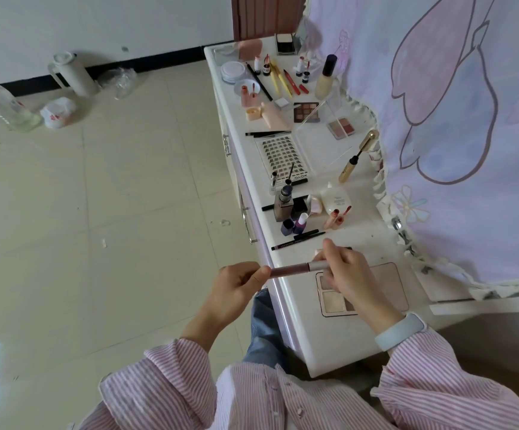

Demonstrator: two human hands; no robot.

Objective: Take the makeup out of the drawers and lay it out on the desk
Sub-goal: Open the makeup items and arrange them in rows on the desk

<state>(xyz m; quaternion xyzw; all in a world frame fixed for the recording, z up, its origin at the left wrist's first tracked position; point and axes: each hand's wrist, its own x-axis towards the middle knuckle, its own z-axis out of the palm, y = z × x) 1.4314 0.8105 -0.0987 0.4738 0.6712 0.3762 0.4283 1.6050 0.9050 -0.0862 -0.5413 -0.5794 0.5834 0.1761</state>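
Note:
A slim mauve makeup pen (290, 270) with a silver end lies level between my two hands, over the near edge of the white desk (338, 346). My left hand (236, 290) pinches its mauve end. My right hand (349, 274) grips the silver end, above an open pink palette (385, 283) lying on the desk. Further along the desk lie a lash tray (283, 158), black pencils (298, 240), small bottles (293, 223), a gold mascara (359, 155), an eyeshadow palette (306, 111) and a foundation bottle (326, 77). The drawer fronts (247, 212) with metal handles look closed.
A lilac cartoon-print cloth with a frilled hem (453, 119) hangs along the desk's right side. On the tiled floor at left stand a white jug (72, 74), a clear plastic bottle (3, 103) and plastic bags (58, 113). My knee in jeans (264, 330) presses against the desk front.

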